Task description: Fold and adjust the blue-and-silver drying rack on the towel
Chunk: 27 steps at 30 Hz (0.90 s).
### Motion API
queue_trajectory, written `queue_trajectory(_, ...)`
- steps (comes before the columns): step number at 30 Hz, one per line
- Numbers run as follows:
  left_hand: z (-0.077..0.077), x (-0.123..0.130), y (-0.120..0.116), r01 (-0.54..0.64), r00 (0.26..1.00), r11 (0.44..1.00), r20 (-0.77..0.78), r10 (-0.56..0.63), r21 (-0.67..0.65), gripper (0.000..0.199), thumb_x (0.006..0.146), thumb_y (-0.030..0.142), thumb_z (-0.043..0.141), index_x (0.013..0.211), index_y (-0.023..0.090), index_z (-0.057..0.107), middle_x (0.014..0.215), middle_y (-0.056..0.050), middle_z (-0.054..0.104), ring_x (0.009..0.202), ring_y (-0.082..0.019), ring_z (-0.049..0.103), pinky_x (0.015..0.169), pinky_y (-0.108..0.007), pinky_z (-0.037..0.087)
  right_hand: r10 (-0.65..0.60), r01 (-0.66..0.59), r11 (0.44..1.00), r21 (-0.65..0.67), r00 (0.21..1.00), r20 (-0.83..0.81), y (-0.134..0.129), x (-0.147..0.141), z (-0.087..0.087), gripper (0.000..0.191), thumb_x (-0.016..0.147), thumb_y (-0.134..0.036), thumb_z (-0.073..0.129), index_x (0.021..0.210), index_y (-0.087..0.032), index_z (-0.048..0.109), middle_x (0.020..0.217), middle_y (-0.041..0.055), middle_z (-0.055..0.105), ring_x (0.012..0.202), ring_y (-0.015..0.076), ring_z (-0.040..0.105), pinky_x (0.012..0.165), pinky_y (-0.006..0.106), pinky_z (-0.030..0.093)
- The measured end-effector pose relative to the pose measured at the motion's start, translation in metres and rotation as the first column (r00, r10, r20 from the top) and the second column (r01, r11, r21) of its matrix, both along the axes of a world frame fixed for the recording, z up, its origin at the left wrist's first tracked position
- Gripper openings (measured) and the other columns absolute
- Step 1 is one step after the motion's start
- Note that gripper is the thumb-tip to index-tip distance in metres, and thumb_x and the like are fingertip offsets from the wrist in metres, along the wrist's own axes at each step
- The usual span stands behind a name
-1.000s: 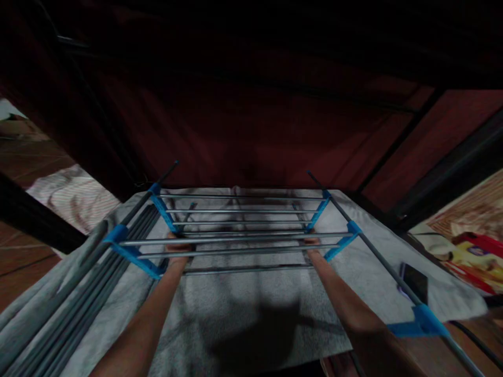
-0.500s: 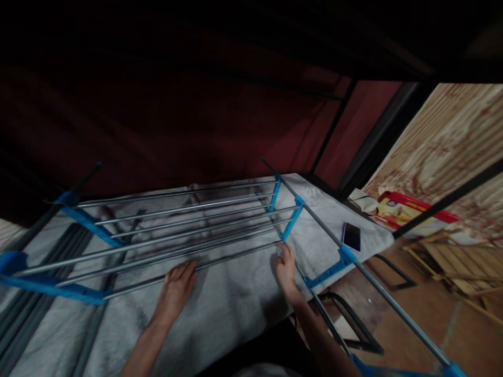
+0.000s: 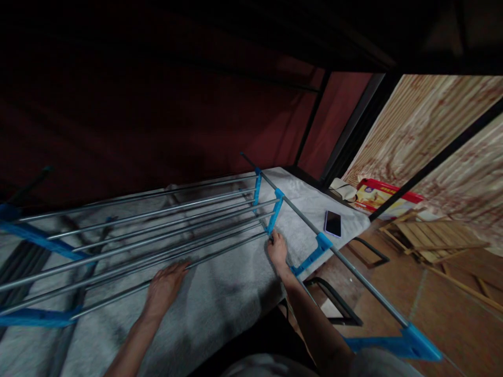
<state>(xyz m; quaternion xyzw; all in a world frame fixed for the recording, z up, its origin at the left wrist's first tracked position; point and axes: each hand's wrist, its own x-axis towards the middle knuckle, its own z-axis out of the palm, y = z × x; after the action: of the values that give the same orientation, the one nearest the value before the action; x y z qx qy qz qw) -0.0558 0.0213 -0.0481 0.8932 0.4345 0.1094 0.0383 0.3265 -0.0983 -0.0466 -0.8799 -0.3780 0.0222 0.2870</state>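
A rack of grey metal rods (image 3: 220, 253) with blue plastic brackets (image 3: 276, 213) lies across a pale cloth-covered table. My left hand (image 3: 167, 285) is wrapped over the nearest rod, left of its middle. At that rod's right end, my right hand (image 3: 278, 252) closes its fingers by the lower tip of a blue bracket, where rod and bracket meet. A long side tube (image 3: 301, 214) runs from the back toward the lower right, past my right forearm, with more blue brackets on it.
Several loose dark tubes (image 3: 23, 262) lie under the rack at the left. A phone (image 3: 332, 223) rests on the cloth at the right. Beyond are a red and yellow box (image 3: 387, 198), a folded wooden chair (image 3: 440, 238) and black metal frames (image 3: 334, 301) near the table edge.
The view has turned right, so the rack and both hands appear farther left. My right hand has closed in on the bracket's lower end; my left hand stays on the rod.
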Motion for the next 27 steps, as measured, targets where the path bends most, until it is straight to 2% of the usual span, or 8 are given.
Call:
queue_trajectory(11, 0.002, 0.002, 0.003, 0.009, 1.000, 1.000, 0.002, -0.009, 0.017, 0.048, 0.101, 0.041, 0.040, 0.124, 0.022, 0.076, 0.122, -0.011, 0.079, 0.108, -0.028, 0.076, 0.097, -0.039, 0.059, 0.035, -0.036, 0.999, -0.007, 0.999, -0.029, 0.004, 0.013, 0.002, 0.037, 0.098, -0.017, 0.053, 0.131, -0.018, 0.068, 0.112, 0.0087, 0.069, 0.098, 0.0205, 0.065, 0.091, 0.027, 0.048)
queue_trajectory(21, 0.014, 0.008, 0.001, -0.043, 0.996, 0.994, -0.079, 0.035, -0.101, 0.046, 0.101, 0.040, 0.039, 0.129, 0.024, 0.072, 0.124, -0.012, 0.078, 0.108, -0.030, 0.076, 0.090, -0.042, 0.060, 0.041, -0.040, 0.998, 0.056, 0.999, -0.005, 0.005, 0.013, -0.004, 0.038, 0.095, -0.013, 0.052, 0.128, -0.016, 0.070, 0.108, 0.0105, 0.069, 0.099, 0.0238, 0.064, 0.092, 0.032, 0.049)
queue_trajectory(27, 0.010, 0.006, 0.002, -0.026, 0.996, 0.996, -0.086, 0.018, -0.091, 0.049, 0.103, 0.041, 0.035, 0.133, 0.026, 0.070, 0.123, -0.011, 0.078, 0.106, -0.029, 0.076, 0.087, -0.040, 0.060, 0.051, -0.050, 0.994, 0.098, 0.999, -0.009, 0.007, 0.016, -0.005, 0.037, 0.091, -0.008, 0.051, 0.119, -0.015, 0.073, 0.102, 0.0096, 0.069, 0.094, 0.0224, 0.063, 0.091, 0.031, 0.049)
